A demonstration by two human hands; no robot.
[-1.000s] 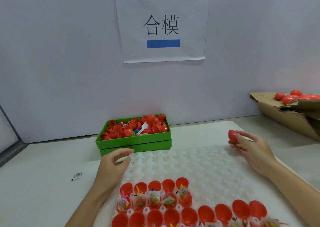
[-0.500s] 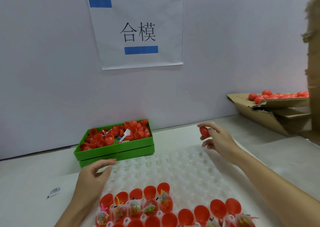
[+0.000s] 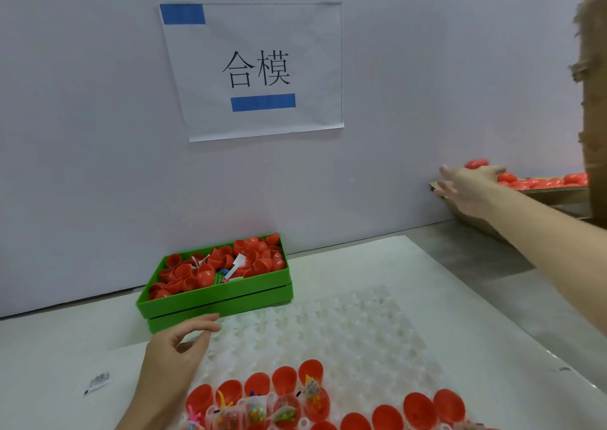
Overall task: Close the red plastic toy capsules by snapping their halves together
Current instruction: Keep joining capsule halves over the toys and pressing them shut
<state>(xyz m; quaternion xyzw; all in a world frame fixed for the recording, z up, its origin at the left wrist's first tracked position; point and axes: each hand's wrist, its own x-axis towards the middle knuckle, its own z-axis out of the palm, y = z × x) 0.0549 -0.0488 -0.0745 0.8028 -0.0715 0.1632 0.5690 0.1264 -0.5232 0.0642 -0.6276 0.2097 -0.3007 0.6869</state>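
Our right hand is spread open over the box at the bench's far right, dropping off a capsule. Our left hand rests empty on the tray, steadying it.
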